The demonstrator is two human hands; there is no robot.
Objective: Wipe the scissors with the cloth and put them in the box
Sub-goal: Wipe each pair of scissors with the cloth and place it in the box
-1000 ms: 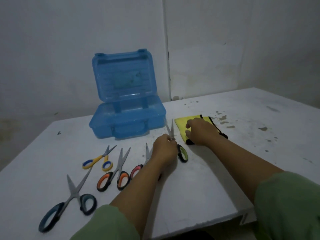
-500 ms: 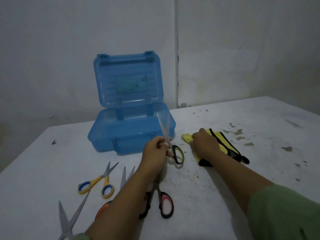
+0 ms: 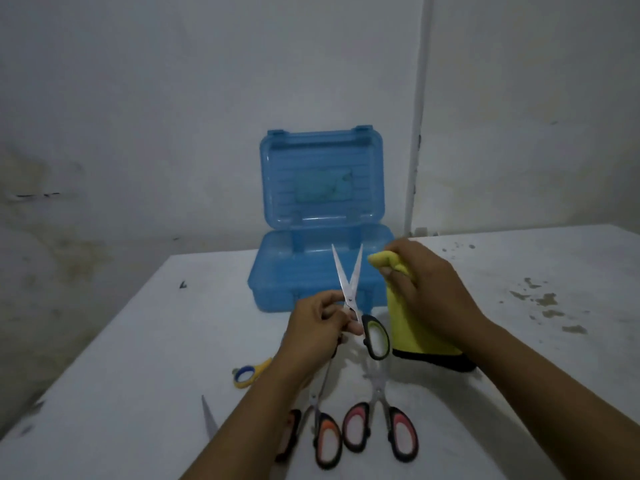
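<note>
My left hand (image 3: 320,327) grips green-and-black-handled scissors (image 3: 349,292) near the pivot. They are lifted off the table with the blades slightly parted and pointing up in front of the box. My right hand (image 3: 433,289) holds a yellow cloth with a black edge (image 3: 415,336) bunched at the top, just right of the blades; the cloth hangs down above the table. A blue translucent box (image 3: 277,282) stands behind with its lid (image 3: 322,174) upright and open.
On the white table (image 3: 156,341) near me lie pink-handled scissors (image 3: 381,424), orange-handled scissors (image 3: 322,434) and yellow-and-blue scissors (image 3: 249,372), partly behind my left arm. A blade tip (image 3: 207,417) shows at lower left. Stains (image 3: 547,303) mark the table's right. Walls close behind.
My left hand has raised the green-handled scissors higher and the blades have parted. My right hand has lifted the yellow cloth off the table, up beside the blades.
</note>
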